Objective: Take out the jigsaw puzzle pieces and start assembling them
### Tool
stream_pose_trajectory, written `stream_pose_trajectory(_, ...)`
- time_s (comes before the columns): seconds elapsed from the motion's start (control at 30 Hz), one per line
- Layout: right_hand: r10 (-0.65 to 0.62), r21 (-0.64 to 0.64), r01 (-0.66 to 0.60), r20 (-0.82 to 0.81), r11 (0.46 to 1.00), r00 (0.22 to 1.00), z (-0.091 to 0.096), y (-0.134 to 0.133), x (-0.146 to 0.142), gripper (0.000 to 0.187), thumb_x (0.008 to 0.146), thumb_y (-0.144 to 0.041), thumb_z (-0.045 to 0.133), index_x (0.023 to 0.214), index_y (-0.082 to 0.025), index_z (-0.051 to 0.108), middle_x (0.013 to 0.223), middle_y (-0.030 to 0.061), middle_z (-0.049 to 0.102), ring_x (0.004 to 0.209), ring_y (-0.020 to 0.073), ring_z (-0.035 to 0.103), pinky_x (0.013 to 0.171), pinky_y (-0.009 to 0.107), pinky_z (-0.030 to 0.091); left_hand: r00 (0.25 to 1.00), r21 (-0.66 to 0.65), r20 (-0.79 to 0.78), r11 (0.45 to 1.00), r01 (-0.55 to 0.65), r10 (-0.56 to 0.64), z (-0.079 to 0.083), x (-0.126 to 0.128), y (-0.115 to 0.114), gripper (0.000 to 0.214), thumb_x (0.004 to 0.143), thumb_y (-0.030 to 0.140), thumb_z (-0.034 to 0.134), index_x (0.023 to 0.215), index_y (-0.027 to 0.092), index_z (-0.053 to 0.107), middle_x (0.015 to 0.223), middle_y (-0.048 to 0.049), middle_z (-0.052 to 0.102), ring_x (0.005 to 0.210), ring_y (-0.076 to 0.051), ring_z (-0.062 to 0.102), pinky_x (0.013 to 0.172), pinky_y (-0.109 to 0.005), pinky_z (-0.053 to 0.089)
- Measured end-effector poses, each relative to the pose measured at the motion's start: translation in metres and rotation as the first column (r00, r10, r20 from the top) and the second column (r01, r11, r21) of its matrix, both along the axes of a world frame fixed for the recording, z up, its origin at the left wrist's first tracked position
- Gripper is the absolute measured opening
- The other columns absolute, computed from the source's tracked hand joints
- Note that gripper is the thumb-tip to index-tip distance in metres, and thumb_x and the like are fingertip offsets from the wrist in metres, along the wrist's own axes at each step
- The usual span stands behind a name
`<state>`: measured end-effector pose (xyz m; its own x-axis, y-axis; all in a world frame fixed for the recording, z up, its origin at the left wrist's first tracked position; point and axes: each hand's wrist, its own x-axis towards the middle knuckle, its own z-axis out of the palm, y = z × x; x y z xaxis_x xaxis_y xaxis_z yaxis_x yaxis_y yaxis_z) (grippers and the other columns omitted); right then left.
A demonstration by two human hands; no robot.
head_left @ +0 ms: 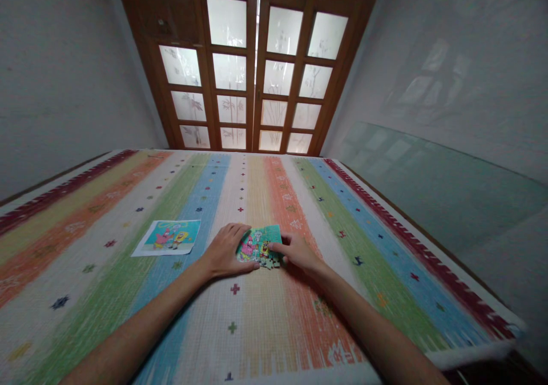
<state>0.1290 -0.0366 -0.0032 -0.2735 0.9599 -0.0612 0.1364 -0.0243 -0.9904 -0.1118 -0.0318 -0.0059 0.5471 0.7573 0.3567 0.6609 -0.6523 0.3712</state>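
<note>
A small jigsaw puzzle with a teal background and pink and yellow cartoon figures lies on the striped cloth. Its lower edge is uneven, with knobs and gaps showing. My left hand curves around its left side, fingers at the upper left edge and thumb along the bottom. From the right, my right hand has its thumb on the puzzle's face and its other fingers curled at the right edge. Whether a loose piece is under that thumb, I cannot tell. Left of my hands lies a printed picture with similar figures on white paper.
The cloth with coloured stripes covers a wide flat surface. Behind it stand wooden doors with frosted panes. Grey walls rise on both sides, and a glass sheet leans along the right wall.
</note>
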Motion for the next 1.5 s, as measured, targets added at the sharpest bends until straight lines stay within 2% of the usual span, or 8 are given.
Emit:
stream_pose_trajectory(0.13, -0.035, 0.062, 0.036, -0.031, 0.997, 0.999, -0.001, -0.001, -0.004, 0.028, 0.066, -0.036, 0.079, 0.088, -0.018, 0.077, 0.087, 0.0041, 0.076, 0.078, 0.0215, 0.067, 0.074, 0.034, 0.054, 1.0, 0.013, -0.006, 1.0, -0.011, 0.011, -0.002, 0.001, 0.0, 0.081, 0.069, 0.064, 0.079, 0.132, 0.02, 0.055, 0.129, -0.014, 0.061, 0.118, -0.036, 0.056, 0.105, -0.052, 0.043)
stream_pose_trajectory(0.53, -0.113, 0.056, 0.118, -0.08, 0.991, 0.99, -0.006, -0.002, -0.025, 0.033, 0.058, -0.026, 0.079, 0.088, -0.019, 0.067, 0.078, -0.0003, 0.067, 0.07, 0.0169, 0.059, 0.067, 0.029, 0.049, 1.0, 0.018, -0.007, 1.0, -0.003, 0.003, -0.004, 0.003, 0.0, 0.085, 0.069, 0.069, 0.08, 0.134, 0.02, 0.054, 0.128, -0.0148, 0.062, 0.118, -0.036, 0.057, 0.107, -0.052, 0.043)
stream_pose_trajectory(0.7, -0.102, 0.074, 0.115, -0.167, 0.991, 0.981, -0.004, -0.005, -0.028, 0.033, 0.06, -0.026, 0.077, 0.09, -0.019, 0.065, 0.085, 0.001, 0.069, 0.077, 0.0188, 0.062, 0.074, 0.032, 0.052, 1.0, -0.029, 0.004, 1.0, -0.007, 0.007, -0.009, -0.001, 0.0, 0.1, 0.069, 0.068, 0.081, 0.149, 0.021, 0.043, 0.146, -0.0176, 0.052, 0.138, -0.042, 0.044, 0.115, -0.058, 0.036)
stream_pose_trajectory(0.9, -0.103, 0.101, 0.121, -0.17, 0.988, 0.98, 0.001, -0.007, -0.025, 0.029, 0.062, -0.024, 0.076, 0.088, -0.019, 0.066, 0.084, 0.0019, 0.07, 0.078, 0.0195, 0.064, 0.074, 0.032, 0.053, 0.975, -0.172, 0.223, 0.985, 0.024, 0.015, -0.009, -0.007, 0.002, 0.12, 0.061, 0.061, 0.089, 0.157, 0.019, 0.031, 0.157, -0.0221, 0.04, 0.144, -0.043, 0.039, 0.118, -0.062, 0.031)
stream_pose_trajectory(1.0, -0.099, 0.089, 0.119, -0.207, 0.989, 0.973, 0.002, -0.005, -0.022, 0.031, 0.059, -0.024, 0.078, 0.088, -0.019, 0.068, 0.084, 0.0024, 0.072, 0.079, 0.0199, 0.065, 0.075, 0.032, 0.054, 0.874, -0.353, 0.479, 0.929, 0.109, 0.079, -0.006, -0.009, 0.006, 0.112, 0.064, 0.05, 0.091, 0.155, 0.019, 0.033, 0.151, -0.0214, 0.047, 0.14, -0.039, 0.046, 0.118, -0.058, 0.033)
stream_pose_trajectory(1.1, -0.096, 0.071, 0.118, -0.255, 0.99, 0.962, 0.003, -0.006, -0.021, 0.033, 0.057, -0.022, 0.08, 0.088, -0.018, 0.069, 0.085, 0.0026, 0.074, 0.078, 0.0195, 0.066, 0.076, 0.032, 0.054, 0.699, -0.543, 0.68, 0.793, 0.277, 0.222, -0.004, -0.011, 0.01, 0.103, 0.064, 0.037, 0.094, 0.149, 0.021, 0.039, 0.137, -0.0171, 0.059, 0.127, -0.034, 0.059, 0.114, -0.053, 0.039)
stream_pose_trajectory(1.17, -0.107, 0.043, 0.124, -0.278, 0.991, 0.955, 0.004, -0.007, -0.02, 0.032, 0.056, -0.022, 0.08, 0.086, -0.018, 0.07, 0.084, 0.002, 0.074, 0.076, 0.0188, 0.066, 0.074, 0.031, 0.054, 0.638, -0.597, 0.714, 0.726, 0.342, 0.288, -0.004, -0.012, 0.011, 0.1, 0.061, 0.033, 0.095, 0.145, 0.021, 0.042, 0.127, -0.0139, 0.064, 0.117, -0.032, 0.066, 0.107, -0.051, 0.047)
stream_pose_trajectory(1.5, -0.176, -0.05, 0.169, -0.331, 0.984, 0.927, 0.0, -0.008, -0.016, 0.032, 0.052, -0.018, 0.08, 0.083, -0.018, 0.071, 0.08, 0.0008, 0.074, 0.07, 0.0174, 0.065, 0.067, 0.029, 0.053, 0.583, -0.695, 0.694, 0.603, 0.39, 0.422, -0.006, -0.006, 0.009, 0.075, 0.061, 0.029, 0.097, 0.124, 0.014, 0.06, 0.112, -0.0169, 0.074, 0.097, -0.03, 0.074, 0.086, -0.044, 0.058)
